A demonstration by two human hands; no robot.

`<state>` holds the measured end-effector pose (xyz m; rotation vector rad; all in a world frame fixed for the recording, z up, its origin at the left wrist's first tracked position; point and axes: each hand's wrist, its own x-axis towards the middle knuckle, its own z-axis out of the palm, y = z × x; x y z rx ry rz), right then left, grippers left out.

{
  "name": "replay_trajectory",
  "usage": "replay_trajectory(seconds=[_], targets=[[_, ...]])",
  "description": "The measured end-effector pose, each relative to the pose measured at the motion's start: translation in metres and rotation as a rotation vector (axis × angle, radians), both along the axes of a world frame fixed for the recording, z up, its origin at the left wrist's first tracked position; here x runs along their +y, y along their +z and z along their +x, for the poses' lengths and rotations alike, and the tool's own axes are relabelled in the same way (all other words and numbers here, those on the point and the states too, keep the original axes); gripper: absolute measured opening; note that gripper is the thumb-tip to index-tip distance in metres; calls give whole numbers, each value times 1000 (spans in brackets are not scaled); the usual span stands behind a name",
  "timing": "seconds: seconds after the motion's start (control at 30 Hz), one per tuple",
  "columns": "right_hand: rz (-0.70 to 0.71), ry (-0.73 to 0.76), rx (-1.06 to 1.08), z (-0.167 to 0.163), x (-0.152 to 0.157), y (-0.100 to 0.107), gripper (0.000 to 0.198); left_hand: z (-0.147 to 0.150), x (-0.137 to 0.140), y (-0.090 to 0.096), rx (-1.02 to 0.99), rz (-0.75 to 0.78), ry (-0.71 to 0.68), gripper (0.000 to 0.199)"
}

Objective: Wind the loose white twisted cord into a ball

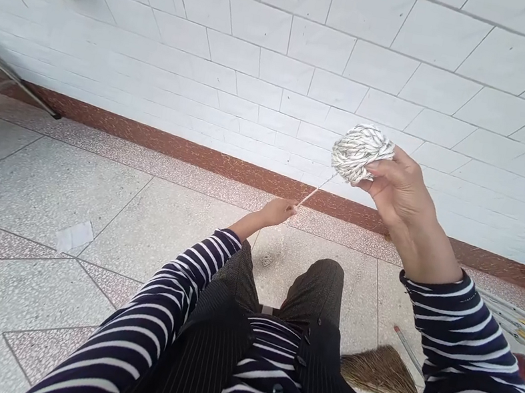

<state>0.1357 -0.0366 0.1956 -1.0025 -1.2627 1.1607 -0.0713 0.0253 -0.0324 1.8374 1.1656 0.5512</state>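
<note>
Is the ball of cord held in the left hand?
No, the right hand holds the ball of cord, while the left hand pinches its strand.

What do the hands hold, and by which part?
The right hand grips the cord ball by its right side; the left hand pinches its outgoing strand.

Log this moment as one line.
left hand: pinching cord | right hand: holding wound ball | cord: straight between left hand and ball | broom: on floor

Left hand (278, 212): central, fingertips pinched
Left arm (162, 304): extended from 7 o'clock
Right hand (404, 189): towards 3 o'clock, higher than the left, fingers gripping
Right arm (462, 347): rising from 4 o'clock
</note>
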Motion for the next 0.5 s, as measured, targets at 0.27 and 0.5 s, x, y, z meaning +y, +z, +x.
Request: replay_trajectory(seconds=[0.27,0.5], targets=[[-63,-23,39,-9,-3,-27,42,44,-24,64,-492,96,-42,33],[-29,-127,86,13,-8,-50,33,8,-48,2,-160,19,-87,40]])
